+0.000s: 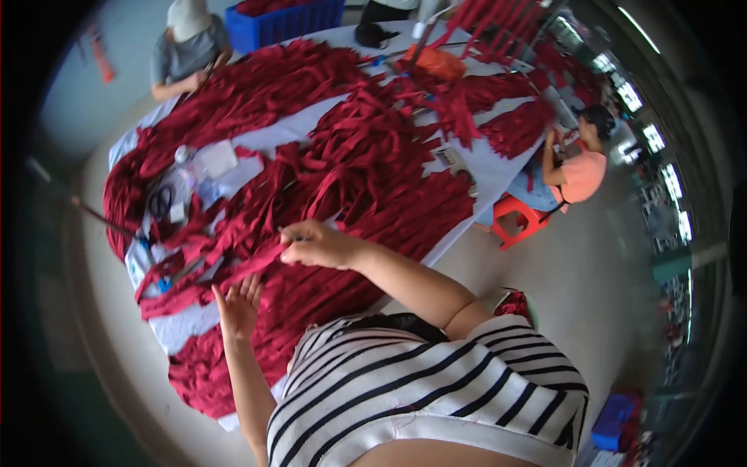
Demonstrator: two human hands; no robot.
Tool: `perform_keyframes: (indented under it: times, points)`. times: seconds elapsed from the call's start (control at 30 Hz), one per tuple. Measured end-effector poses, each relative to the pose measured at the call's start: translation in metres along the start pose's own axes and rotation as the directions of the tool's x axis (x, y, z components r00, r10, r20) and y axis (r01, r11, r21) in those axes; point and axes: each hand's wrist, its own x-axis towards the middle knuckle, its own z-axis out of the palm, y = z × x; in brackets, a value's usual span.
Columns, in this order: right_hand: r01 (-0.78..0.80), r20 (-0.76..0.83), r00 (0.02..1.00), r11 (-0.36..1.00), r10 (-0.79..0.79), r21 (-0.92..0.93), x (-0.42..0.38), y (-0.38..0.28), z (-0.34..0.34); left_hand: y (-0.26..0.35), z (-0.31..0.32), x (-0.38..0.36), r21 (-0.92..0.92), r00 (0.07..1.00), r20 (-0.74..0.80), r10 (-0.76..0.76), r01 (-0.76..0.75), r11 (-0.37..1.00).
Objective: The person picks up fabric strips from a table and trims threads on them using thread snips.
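Observation:
My right hand (320,246) is closed over the table, with a dark red fabric strip (250,267) pinched between thumb and fingers. A small dark part shows at its fingertips, too blurred to name. From there the strip runs down to the left across the pile. My left hand (239,310) is open just below the strip, palm turned up, its fingers stretched out and close to the fabric. Beneath both hands, heaps of similar red strips (311,300) cover much of the white-covered table (184,328).
A clear bottle (182,155) and dark-handled scissors (161,202) lie left of centre. One person (191,54) works at the far left, another (582,175) sits right on a red stool (517,220). A blue crate (284,25) stands behind; another blue bin (615,422) is lower right.

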Motion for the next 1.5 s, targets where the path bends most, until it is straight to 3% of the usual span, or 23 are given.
perform_keyframes:
  times: [0.07, 0.13, 0.23, 0.33, 0.4, 0.43, 0.47, 0.5, 0.53, 0.57, 0.6, 0.63, 0.67, 0.73, 0.77, 0.8, 0.87, 0.93, 1.1, 1.2, 1.3, 1.4, 1.5]
  points:
    - [-0.084, 0.075, 0.995, 0.972, 0.069, 0.221, -0.004, -0.005, 0.001, -0.003, -0.008, 0.007, -0.053, 0.992, 0.122, 0.018, -0.012, 0.999]
    - [-0.080, 0.063, 0.996, 0.939, 0.063, 0.335, -0.007, -0.008, 0.004, 0.003, -0.023, 0.017, -0.113, 0.972, -0.054, 0.229, -0.233, 0.966]
    - [-0.081, 0.065, 0.996, 0.936, 0.062, 0.344, -0.013, -0.022, 0.007, 0.031, -0.033, 0.013, -0.181, 0.906, 0.213, 0.366, -0.331, 0.926]
    - [-0.065, 0.063, 0.997, 0.944, 0.047, 0.323, -0.015, -0.025, 0.003, 0.057, -0.003, -0.009, -0.066, 0.810, 0.305, 0.500, -0.506, 0.860]
    - [-0.062, 0.057, 0.997, 0.938, 0.045, 0.342, -0.019, -0.026, 0.000, 0.079, -0.001, -0.029, 0.028, 0.803, 0.203, 0.561, -0.577, 0.816]
    - [-0.076, 0.029, 0.997, 0.912, 0.070, 0.403, -0.018, -0.024, -0.003, 0.081, 0.019, -0.039, 0.036, 0.785, 0.376, 0.492, -0.543, 0.839]
    - [-0.103, 0.011, 0.994, 0.878, 0.111, 0.468, -0.017, -0.020, -0.006, 0.077, 0.039, -0.048, 0.120, 0.752, 0.392, 0.530, -0.613, 0.781]
    - [-0.075, -0.038, 0.994, 0.874, 0.107, 0.480, -0.015, -0.017, -0.010, 0.075, 0.045, -0.056, 0.181, 0.789, 0.312, 0.529, -0.596, 0.783]
    - [-0.072, -0.071, 0.990, 0.862, 0.123, 0.501, -0.013, -0.013, -0.015, 0.065, 0.067, -0.061, 0.281, 0.786, 0.348, 0.510, -0.607, 0.744]
    - [-0.109, -0.067, 0.985, 0.874, 0.159, 0.474, -0.012, -0.013, -0.017, 0.058, 0.078, -0.064, 0.273, 0.822, 0.335, 0.460, -0.552, 0.788]
    - [-0.091, -0.213, 0.965, 0.955, 0.155, 0.284, -0.012, -0.002, -0.023, 0.053, 0.085, -0.066, 0.281, 0.841, 0.311, 0.443, -0.527, 0.802]
    - [-0.166, -0.233, 0.952, 0.974, 0.199, 0.151, -0.016, -0.005, -0.020, 0.048, 0.081, -0.065, 0.261, 0.849, 0.267, 0.457, -0.520, 0.814]
    - [-0.233, -0.102, 0.967, 0.972, 0.234, 0.021, -0.017, 0.002, -0.028, 0.042, 0.081, -0.066, 0.240, 0.841, 0.288, 0.458, -0.527, 0.816]
    - [-0.371, -0.124, 0.928, 0.873, 0.350, -0.315, -0.020, 0.007, -0.027, 0.038, 0.080, -0.073, 0.332, 0.874, 0.184, 0.451, -0.487, 0.808]
    - [-0.413, -0.162, 0.907, 0.748, 0.389, -0.520, -0.022, 0.009, -0.028, 0.034, 0.085, -0.078, 0.416, 0.872, 0.114, 0.477, -0.478, 0.774]
    - [-0.308, -0.136, 0.945, 0.662, 0.298, -0.684, -0.025, 0.018, -0.031, 0.031, 0.089, -0.082, 0.492, 0.866, 0.057, 0.497, -0.458, 0.740]
    - [-0.362, -0.136, 0.909, 0.583, 0.395, -0.727, -0.026, 0.011, -0.020, 0.025, 0.087, -0.090, 0.534, 0.863, 0.027, 0.504, -0.438, 0.723]
    - [-0.265, -0.098, 0.952, 0.615, 0.291, -0.743, -0.022, 0.004, -0.002, 0.021, 0.092, -0.098, 0.463, 0.894, -0.029, 0.447, -0.384, 0.799]
    - [0.108, 0.120, 0.992, 0.748, -0.038, -0.654, -0.004, 0.013, 0.069, 0.008, 0.094, -0.105, 0.556, 0.880, -0.006, 0.475, -0.392, 0.733]
    - [0.172, 0.138, 0.984, 0.785, -0.111, -0.595, 0.007, 0.032, 0.091, 0.005, 0.094, -0.109, 0.553, 0.867, 0.001, 0.498, -0.415, 0.722]
    - [0.057, 0.069, 0.997, 0.845, -0.023, -0.532, 0.008, 0.032, 0.103, 0.006, 0.096, -0.116, 0.559, 0.870, -0.022, 0.493, -0.398, 0.727]
    - [0.069, 0.134, 0.991, 0.862, -0.001, -0.503, 0.000, 0.033, 0.111, 0.003, 0.100, -0.125, 0.564, 0.883, -0.042, 0.467, -0.364, 0.741]
    - [0.167, 0.080, 0.986, 0.877, -0.147, -0.450, -0.005, 0.038, 0.113, -0.002, 0.099, -0.132, 0.529, 0.885, -0.086, 0.457, -0.348, 0.774]
